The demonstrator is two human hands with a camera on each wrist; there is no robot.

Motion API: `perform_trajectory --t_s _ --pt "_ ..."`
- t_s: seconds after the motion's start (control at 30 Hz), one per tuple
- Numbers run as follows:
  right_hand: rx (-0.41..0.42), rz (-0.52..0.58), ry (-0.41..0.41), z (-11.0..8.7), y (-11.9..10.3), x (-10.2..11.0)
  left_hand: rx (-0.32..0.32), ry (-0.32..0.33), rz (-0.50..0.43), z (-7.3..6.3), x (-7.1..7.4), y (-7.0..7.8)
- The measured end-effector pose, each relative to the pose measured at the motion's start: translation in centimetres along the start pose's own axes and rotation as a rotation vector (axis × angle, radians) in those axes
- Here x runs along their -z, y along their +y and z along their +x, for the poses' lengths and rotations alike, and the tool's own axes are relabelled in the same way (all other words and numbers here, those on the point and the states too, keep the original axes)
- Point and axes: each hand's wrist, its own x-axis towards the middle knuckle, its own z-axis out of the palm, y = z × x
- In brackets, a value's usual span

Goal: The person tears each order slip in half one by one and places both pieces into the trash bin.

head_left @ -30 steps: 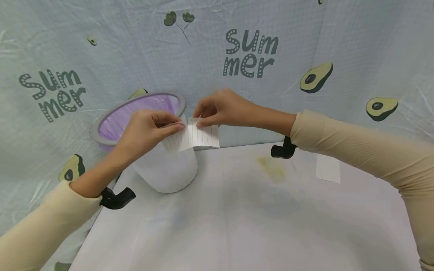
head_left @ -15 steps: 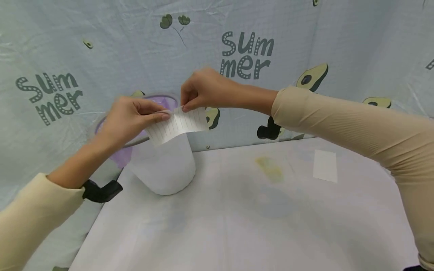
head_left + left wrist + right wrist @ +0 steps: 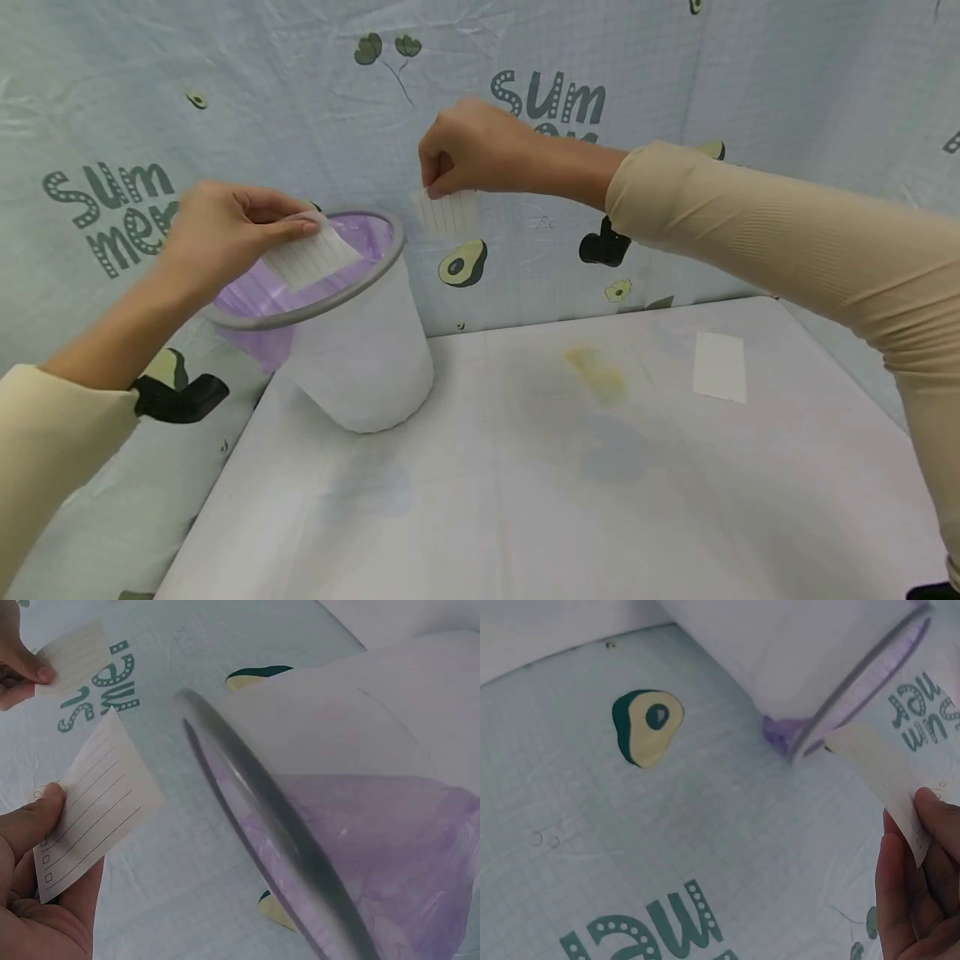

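Two separate pieces of lined white paper are in my hands. Between thumb and fingers, my left hand pinches the left paper piece, which overlaps the mouth of the white bin in the head view. Small printed boxes run along its edge in the left wrist view. Higher up and to the right, my right hand pinches the right paper piece, which hangs below the fingertips in front of the curtain. A grey rim rings the bin, with a purple liner bag inside and folded over the outside.
The bin stands at the back left of a white-covered table. A white paper sheet lies at the table's right. Behind hangs a pale curtain printed with avocados and lettering.
The single lined paper held by both hands has come apart into two pieces. My left hand has moved left and up over the bin; my right hand has risen.
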Motion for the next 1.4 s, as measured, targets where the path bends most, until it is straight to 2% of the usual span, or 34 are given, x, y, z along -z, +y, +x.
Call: perform_trajectory --t_s 0.13,0.27,0.43,0.57,0.73,0.87,1.13,1.3,1.4 --pt "0.008 -0.036 0.012 0.8 -0.4 0.7 -0.004 0.001 0.035 0.8 1.1 -0.3" --pt "0.013 -0.08 -0.028 2.1 -1.5 1.0 -0.025 -0.033 0.043 1.9 2.0 -0.7" --pt "0.056 -0.103 -0.086 4.6 -3.2 0.5 0.011 -0.09 0.126 2.9 3.1 -1.4" --pt "0.084 -0.168 -0.123 6.9 -4.5 0.1 0.016 -0.118 0.181 3.5 3.6 -2.2" --pt "0.116 -0.278 -0.187 9.6 -6.1 -0.4 0.036 -0.155 0.182 3.8 4.4 -3.5" --pt "0.142 -0.315 -0.22 11.2 -6.9 -0.8 0.058 -0.176 0.201 4.2 4.9 -4.1" --pt "0.143 -0.297 -0.259 12.9 -7.7 -1.8 0.045 -0.199 0.234 5.2 5.0 -4.6" --pt "0.13 -0.223 -0.276 13.9 -7.7 -2.2 0.073 -0.232 0.236 5.4 5.0 -4.9" --pt "0.126 -0.229 -0.276 14.2 -7.9 -2.4 0.082 -0.244 0.219 5.5 5.1 -5.0"
